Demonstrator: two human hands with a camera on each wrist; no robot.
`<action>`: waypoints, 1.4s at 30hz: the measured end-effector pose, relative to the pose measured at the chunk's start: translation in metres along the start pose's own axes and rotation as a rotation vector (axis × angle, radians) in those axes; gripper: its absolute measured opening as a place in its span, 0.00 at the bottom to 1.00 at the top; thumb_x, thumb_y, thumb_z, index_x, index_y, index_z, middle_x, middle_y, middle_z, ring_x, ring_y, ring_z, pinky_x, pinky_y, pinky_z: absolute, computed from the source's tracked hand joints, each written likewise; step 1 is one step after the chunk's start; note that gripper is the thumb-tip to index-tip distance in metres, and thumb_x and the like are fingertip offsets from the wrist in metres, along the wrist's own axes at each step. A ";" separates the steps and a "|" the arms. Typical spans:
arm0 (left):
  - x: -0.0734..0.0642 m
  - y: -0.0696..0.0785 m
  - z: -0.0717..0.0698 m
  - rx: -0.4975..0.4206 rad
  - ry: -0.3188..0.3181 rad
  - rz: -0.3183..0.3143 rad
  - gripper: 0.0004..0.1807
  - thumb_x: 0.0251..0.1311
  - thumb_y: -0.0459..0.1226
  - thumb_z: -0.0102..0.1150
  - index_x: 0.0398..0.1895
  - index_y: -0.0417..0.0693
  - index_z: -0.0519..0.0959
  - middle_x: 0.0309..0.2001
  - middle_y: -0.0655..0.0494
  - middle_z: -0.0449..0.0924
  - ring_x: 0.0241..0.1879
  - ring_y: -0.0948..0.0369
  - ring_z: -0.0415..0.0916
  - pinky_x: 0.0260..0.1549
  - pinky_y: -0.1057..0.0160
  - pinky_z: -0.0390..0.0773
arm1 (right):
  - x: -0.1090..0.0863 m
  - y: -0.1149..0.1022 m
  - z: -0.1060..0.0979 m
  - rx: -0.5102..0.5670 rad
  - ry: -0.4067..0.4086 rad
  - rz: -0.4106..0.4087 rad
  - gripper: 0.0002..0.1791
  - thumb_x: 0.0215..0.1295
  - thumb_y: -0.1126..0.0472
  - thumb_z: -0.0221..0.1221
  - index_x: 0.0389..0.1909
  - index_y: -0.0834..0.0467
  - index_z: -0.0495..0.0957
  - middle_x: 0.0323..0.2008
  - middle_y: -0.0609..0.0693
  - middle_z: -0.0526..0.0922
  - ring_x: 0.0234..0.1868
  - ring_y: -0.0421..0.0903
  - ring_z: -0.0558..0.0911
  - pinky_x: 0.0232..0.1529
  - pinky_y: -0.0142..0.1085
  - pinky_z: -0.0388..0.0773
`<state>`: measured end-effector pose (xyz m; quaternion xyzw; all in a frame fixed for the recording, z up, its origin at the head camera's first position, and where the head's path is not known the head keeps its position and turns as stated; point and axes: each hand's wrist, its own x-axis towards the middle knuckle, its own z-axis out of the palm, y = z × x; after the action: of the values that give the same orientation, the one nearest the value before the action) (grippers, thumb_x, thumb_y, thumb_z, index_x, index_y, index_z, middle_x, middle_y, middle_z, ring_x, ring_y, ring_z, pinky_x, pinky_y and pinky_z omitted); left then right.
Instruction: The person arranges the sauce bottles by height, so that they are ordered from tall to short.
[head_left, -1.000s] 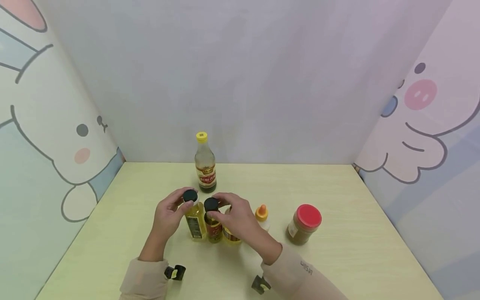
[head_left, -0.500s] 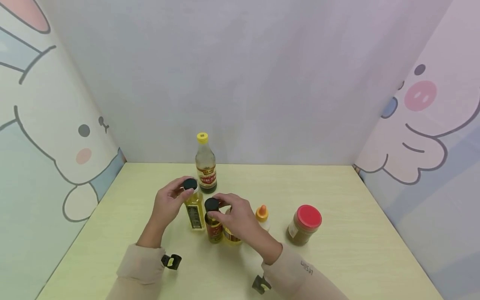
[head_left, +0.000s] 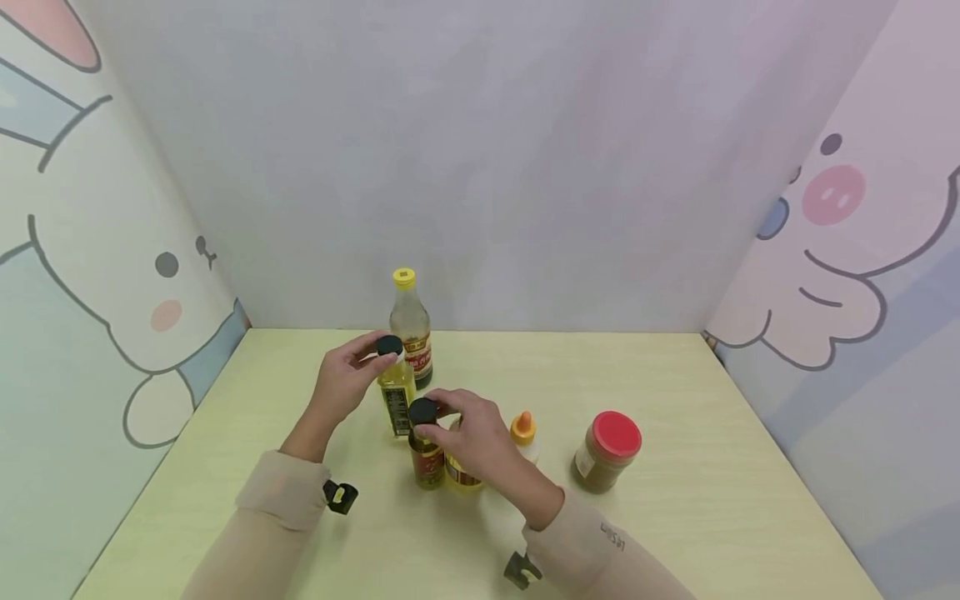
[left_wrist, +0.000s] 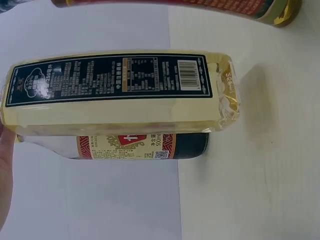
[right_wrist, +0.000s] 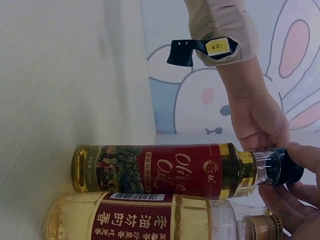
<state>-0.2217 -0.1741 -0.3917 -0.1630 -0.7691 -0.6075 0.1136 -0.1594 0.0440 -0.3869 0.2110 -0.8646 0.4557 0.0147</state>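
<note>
My left hand [head_left: 342,379] grips the black-capped neck of a square bottle of yellow oil [head_left: 397,404]. A dark back label with a barcode faces the left wrist camera. Directly behind it is a yellow-capped bottle of dark sauce [head_left: 409,321], partly covered by the oil bottle. My right hand [head_left: 476,429] pinches the black cap of a small olive oil bottle [right_wrist: 182,170] with a red label, upright on the table. Close beside that stands another oil bottle [right_wrist: 135,220] with a brown cap, mostly hidden under my right hand in the head view.
To the right of my right hand is a white squeeze bottle [head_left: 524,435] with an orange nozzle, partly covered by the wrist. Farther right stands a brown jar [head_left: 606,452] with a red lid. A grey wall [head_left: 480,167] closes off the table's [head_left: 675,400] back edge.
My left hand has carried the square oil bottle away from me and slightly right, from beside the olive oil to in front of the yellow-capped bottle. My right hand has stayed in place.
</note>
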 end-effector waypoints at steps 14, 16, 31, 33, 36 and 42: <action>0.028 -0.001 0.017 0.050 -0.060 -0.002 0.20 0.64 0.34 0.63 0.57 0.33 0.77 0.53 0.39 0.77 0.58 0.48 0.73 0.53 0.57 0.75 | -0.001 -0.001 0.000 -0.021 0.019 -0.019 0.21 0.57 0.56 0.71 0.51 0.56 0.82 0.44 0.48 0.82 0.31 0.38 0.77 0.31 0.29 0.77; 0.031 -0.001 0.020 0.059 -0.065 0.009 0.20 0.64 0.34 0.63 0.57 0.34 0.77 0.52 0.39 0.78 0.56 0.48 0.74 0.53 0.56 0.75 | -0.001 -0.002 0.000 -0.022 0.015 -0.011 0.22 0.57 0.56 0.71 0.52 0.56 0.81 0.44 0.48 0.82 0.32 0.38 0.77 0.31 0.29 0.77; 0.045 -0.002 0.038 0.052 -0.105 0.056 0.18 0.63 0.33 0.64 0.55 0.36 0.78 0.48 0.42 0.81 0.51 0.50 0.78 0.51 0.54 0.76 | 0.000 -0.004 0.001 -0.001 0.005 -0.013 0.22 0.58 0.58 0.70 0.53 0.58 0.80 0.43 0.49 0.82 0.44 0.48 0.82 0.37 0.34 0.80; 0.046 -0.002 0.041 0.051 -0.113 0.056 0.19 0.63 0.34 0.64 0.56 0.36 0.78 0.48 0.42 0.80 0.51 0.50 0.78 0.51 0.55 0.77 | 0.000 -0.005 0.000 -0.006 0.007 -0.018 0.22 0.58 0.59 0.70 0.53 0.58 0.80 0.44 0.49 0.82 0.44 0.48 0.82 0.39 0.36 0.80; 0.048 -0.002 0.044 0.056 -0.128 0.052 0.20 0.64 0.35 0.63 0.57 0.36 0.77 0.49 0.42 0.80 0.52 0.50 0.77 0.51 0.55 0.76 | 0.000 -0.006 0.001 -0.012 0.009 -0.022 0.22 0.58 0.59 0.70 0.53 0.59 0.80 0.44 0.49 0.82 0.44 0.48 0.82 0.41 0.38 0.80; 0.052 -0.004 0.049 0.076 -0.142 0.023 0.21 0.64 0.36 0.63 0.58 0.36 0.77 0.51 0.42 0.80 0.53 0.49 0.77 0.50 0.53 0.77 | 0.001 -0.006 0.003 0.046 -0.005 -0.020 0.21 0.58 0.62 0.70 0.53 0.60 0.79 0.45 0.51 0.80 0.43 0.45 0.83 0.42 0.32 0.80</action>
<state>-0.2700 -0.1219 -0.3872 -0.2097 -0.7959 -0.5634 0.0719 -0.1576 0.0385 -0.3839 0.2211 -0.8518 0.4747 0.0123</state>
